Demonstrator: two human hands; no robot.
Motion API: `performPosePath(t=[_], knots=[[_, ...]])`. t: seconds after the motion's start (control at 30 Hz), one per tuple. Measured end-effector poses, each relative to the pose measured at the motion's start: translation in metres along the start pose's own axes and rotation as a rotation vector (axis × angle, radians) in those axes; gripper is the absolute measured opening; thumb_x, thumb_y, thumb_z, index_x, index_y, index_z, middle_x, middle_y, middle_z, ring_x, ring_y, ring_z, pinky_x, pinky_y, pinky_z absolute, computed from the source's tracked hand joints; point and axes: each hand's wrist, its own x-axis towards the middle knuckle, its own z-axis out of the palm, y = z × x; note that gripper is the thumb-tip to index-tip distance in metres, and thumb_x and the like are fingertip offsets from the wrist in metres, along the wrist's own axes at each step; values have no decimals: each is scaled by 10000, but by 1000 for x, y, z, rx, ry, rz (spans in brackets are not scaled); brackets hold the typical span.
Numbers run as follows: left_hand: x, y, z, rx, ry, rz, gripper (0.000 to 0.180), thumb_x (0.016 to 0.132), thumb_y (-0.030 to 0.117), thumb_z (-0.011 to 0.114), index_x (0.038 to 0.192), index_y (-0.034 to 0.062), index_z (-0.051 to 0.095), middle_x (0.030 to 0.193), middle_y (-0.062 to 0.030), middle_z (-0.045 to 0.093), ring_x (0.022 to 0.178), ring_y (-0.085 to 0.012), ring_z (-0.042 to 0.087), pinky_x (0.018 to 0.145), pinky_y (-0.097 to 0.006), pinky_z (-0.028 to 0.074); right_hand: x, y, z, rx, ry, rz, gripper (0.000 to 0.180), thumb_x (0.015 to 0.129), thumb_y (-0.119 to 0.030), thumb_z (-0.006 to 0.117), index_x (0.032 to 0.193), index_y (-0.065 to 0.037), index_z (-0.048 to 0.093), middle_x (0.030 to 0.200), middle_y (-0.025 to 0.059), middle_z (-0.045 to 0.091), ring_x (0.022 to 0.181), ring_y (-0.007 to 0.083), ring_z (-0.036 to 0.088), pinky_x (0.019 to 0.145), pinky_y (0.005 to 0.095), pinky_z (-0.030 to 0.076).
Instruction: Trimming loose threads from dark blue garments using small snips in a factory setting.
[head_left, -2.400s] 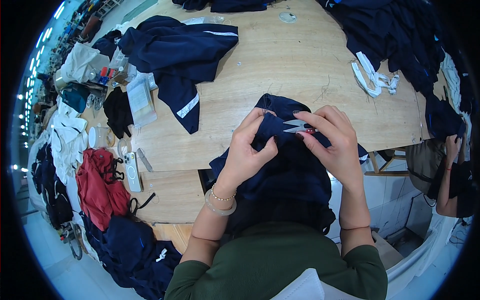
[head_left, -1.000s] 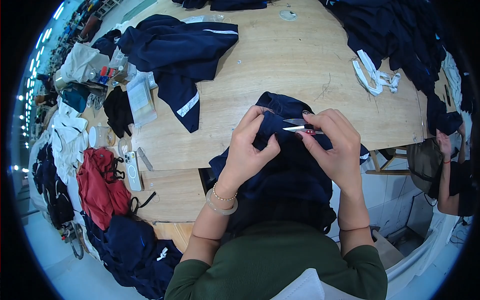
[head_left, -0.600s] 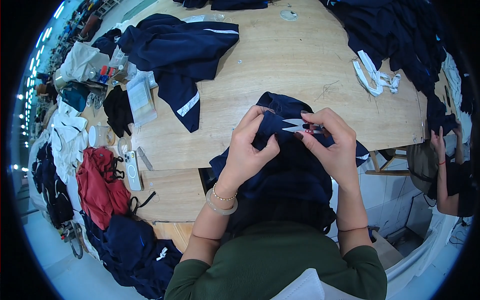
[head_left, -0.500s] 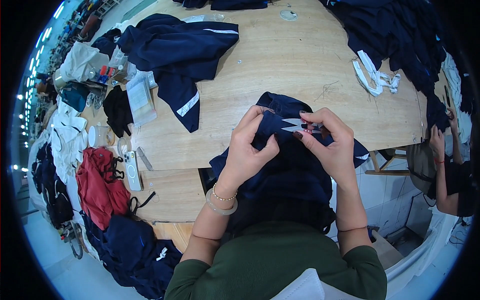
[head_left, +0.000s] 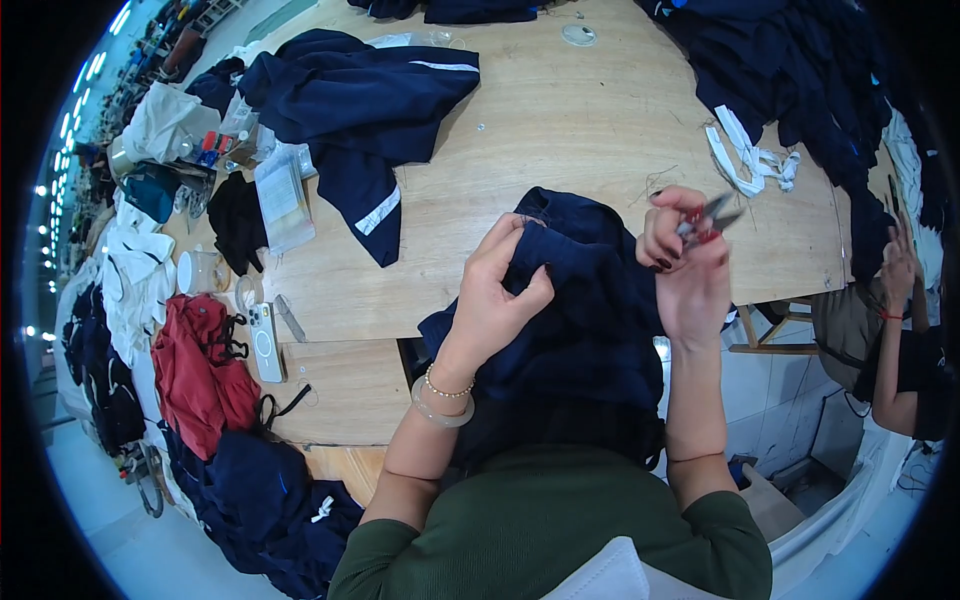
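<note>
A dark navy garment (head_left: 590, 300) is bunched over the table's near edge and my lap. My left hand (head_left: 500, 290) pinches its upper edge between thumb and fingers, beside a few loose threads. To the right, clear of the cloth, my right hand (head_left: 685, 260) is curled around small thread snips (head_left: 718, 216). Their blades point up and to the right, somewhat blurred by motion, and they have red parts near the fingers.
Another navy garment (head_left: 360, 100) with white stripes lies at the far left of the table (head_left: 560, 130). White tape strips (head_left: 738, 150) lie near a navy cloth pile (head_left: 780, 70). A phone (head_left: 265, 342) and red bag (head_left: 203, 370) sit left. Another person's hands (head_left: 898, 270) show at right.
My right hand has moved away from the garment, to the right, turning the snips so their blades point up and right. My left hand keeps its pinch on the cloth.
</note>
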Motion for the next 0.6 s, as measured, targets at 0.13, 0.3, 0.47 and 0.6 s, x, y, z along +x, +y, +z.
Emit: performPosePath(t=[0.13, 0.3, 0.47, 0.6], knots=[[5, 3, 1, 16, -17, 10, 192, 761, 1, 607, 941, -63, 589, 967, -107, 551, 856, -195, 549, 791, -274, 450, -2, 4, 19, -1012, -47, -19, 397, 743, -12, 767, 1128, -73, 690, 736, 6, 546, 645, 90, 507, 589, 239, 440], [7, -9, 2, 134, -30, 8, 202, 766, 25, 637, 939, -63, 583, 967, -128, 554, 832, -234, 556, 772, -288, 456, 0, 27, 7, -1212, -124, -163, 274, 734, 22, 728, 1000, -35, 692, 743, 78, 573, 623, 180, 554, 566, 259, 442], [2, -32, 3, 256, -63, -54, 244, 785, 69, 670, 960, -65, 565, 976, -156, 564, 841, -293, 570, 776, -308, 465, 2, 33, -5, -1365, -137, -60, 135, 752, 12, 687, 886, -5, 674, 737, 84, 558, 598, 183, 526, 564, 264, 427], [3, -17, 6, 455, 69, 44, 342, 748, 79, 756, 1017, -31, 577, 1043, -133, 562, 857, -301, 584, 805, -356, 478, 5, 21, -6, -1008, -77, 283, 68, 806, -6, 680, 841, 25, 631, 726, 2, 551, 663, 73, 475, 631, 209, 381]])
